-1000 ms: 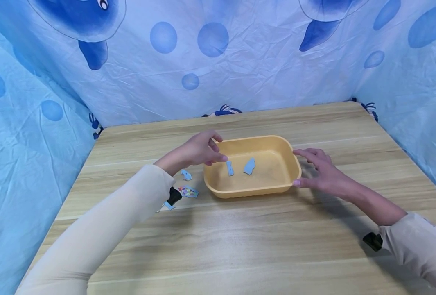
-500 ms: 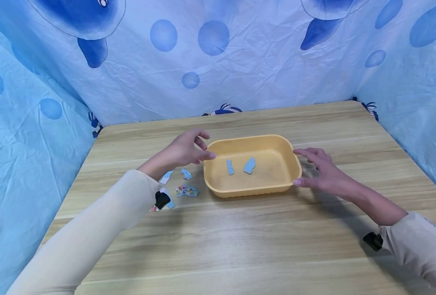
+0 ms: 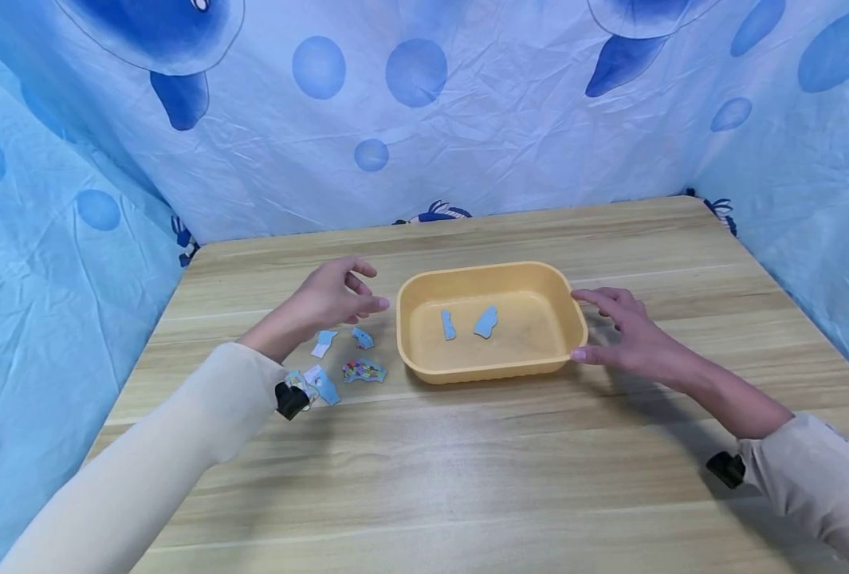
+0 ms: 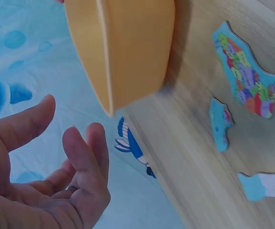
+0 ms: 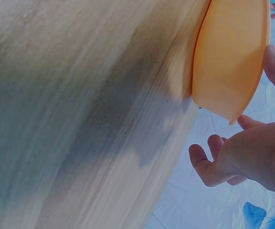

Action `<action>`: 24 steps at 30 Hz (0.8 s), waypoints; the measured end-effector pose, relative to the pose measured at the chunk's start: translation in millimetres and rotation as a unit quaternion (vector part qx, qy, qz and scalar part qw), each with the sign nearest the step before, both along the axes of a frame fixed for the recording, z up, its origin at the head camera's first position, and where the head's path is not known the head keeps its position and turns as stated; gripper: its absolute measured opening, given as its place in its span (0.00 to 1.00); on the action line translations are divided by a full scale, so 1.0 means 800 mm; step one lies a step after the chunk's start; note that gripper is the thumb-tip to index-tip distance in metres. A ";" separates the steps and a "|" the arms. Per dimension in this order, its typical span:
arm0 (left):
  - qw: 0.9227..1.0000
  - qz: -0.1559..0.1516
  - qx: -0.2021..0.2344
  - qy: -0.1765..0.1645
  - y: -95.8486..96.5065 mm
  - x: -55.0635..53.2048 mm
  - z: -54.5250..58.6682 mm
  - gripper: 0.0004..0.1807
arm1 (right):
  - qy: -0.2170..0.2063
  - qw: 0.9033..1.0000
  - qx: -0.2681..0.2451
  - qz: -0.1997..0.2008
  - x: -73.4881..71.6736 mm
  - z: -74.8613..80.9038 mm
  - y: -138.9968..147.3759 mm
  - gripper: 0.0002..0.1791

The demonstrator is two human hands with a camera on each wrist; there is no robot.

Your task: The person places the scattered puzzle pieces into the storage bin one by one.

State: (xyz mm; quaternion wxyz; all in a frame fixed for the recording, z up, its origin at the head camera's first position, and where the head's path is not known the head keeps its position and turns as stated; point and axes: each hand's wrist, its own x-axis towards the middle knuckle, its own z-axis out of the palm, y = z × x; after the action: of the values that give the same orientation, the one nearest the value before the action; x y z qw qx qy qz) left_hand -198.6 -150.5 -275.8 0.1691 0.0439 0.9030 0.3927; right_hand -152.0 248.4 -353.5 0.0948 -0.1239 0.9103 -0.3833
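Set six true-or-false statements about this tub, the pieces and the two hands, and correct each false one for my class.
1. Two blue pieces lie inside the yellow tub. True.
2. The yellow tub is upside down. False: it stands upright, its open side facing up.
3. The right hand touches the rim of the yellow tub. True.
4. The left hand holds no piece. True.
5. The left hand is inside the yellow tub. False: it hovers to the left of it.
6. Every piece is in the yellow tub. False: several, including a multicoloured piece, lie on the table.
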 end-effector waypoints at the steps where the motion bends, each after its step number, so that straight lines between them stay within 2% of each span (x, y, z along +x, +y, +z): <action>1: 1.000 0.002 0.001 -0.005 -0.003 0.001 0.000 0.30 | -0.001 1.000 0.000 0.000 0.000 0.000 0.000 0.49; 7: 0.999 0.017 -0.008 -0.031 -0.023 0.001 -0.007 0.31 | -0.001 1.000 -0.002 0.002 0.000 0.000 0.000 0.49; 11: 0.998 0.033 -0.027 -0.039 -0.041 0.000 -0.016 0.32 | 0.001 1.000 -0.001 0.003 0.000 0.000 0.002 0.49; 17: 0.997 0.050 -0.034 -0.044 -0.065 -0.003 -0.028 0.33 | 0.002 1.000 -0.008 0.007 0.000 0.000 0.002 0.49; 24: 0.996 0.050 -0.050 -0.058 -0.078 -0.005 -0.035 0.34 | 0.007 1.000 -0.011 0.009 0.001 -0.001 0.004 0.48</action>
State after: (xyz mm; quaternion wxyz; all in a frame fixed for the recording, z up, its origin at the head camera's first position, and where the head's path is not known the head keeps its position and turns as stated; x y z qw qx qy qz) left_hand -203.0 -213.1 -304.2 0.2035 -0.0323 0.9113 0.3565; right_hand -151.5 251.7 -354.5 0.0908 -0.1355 0.9056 -0.3915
